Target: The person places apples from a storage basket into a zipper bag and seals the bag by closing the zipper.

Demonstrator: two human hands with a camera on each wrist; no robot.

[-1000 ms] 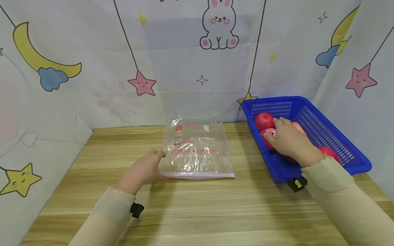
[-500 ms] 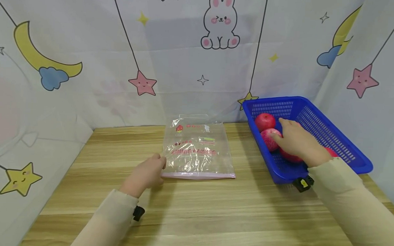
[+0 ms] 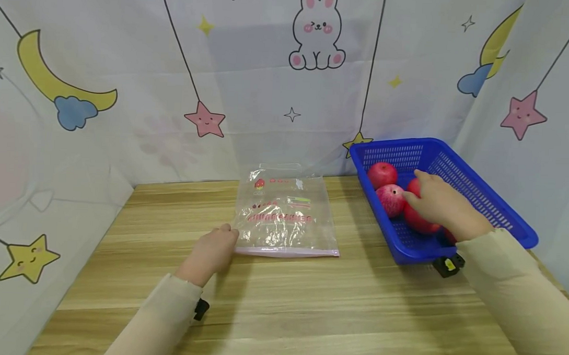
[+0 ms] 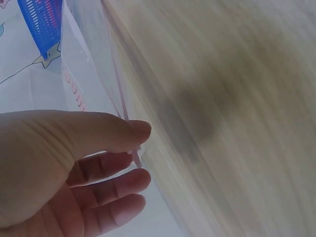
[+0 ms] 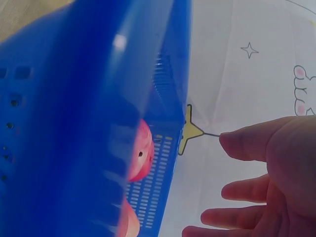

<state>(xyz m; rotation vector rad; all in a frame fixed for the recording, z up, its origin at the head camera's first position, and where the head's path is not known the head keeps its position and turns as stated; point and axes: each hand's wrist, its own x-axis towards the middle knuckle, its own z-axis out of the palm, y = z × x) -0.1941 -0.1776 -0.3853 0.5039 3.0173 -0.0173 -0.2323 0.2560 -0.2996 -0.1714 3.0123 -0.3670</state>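
A clear plastic zip bag [image 3: 283, 214] with red print lies flat on the table, its pink zip strip [image 3: 286, 252] toward me. My left hand [image 3: 211, 250] pinches the strip's left end; in the left wrist view the thumb [image 4: 106, 131] lies over it with fingers beneath. At right, my right hand [image 3: 441, 204] hovers over the blue basket [image 3: 484, 188], palm down, fingers extended and holding nothing. Beneath and beside it in the basket are red apples: one at the back [image 3: 382, 174], a paler one [image 3: 391, 200], and one partly covered by the hand [image 3: 417, 219].
The wood-grain table [image 3: 289, 308] runs back to a white curtain [image 3: 259, 82] printed with a rabbit, stars and moons. A black wrist camera [image 3: 448, 264] on the right wrist overlaps the basket's near corner.
My left hand has closed its fingers on the bag's strip corner. My right hand has drifted slightly right over the basket, uncovering more of the apples. The bag has stayed in place.
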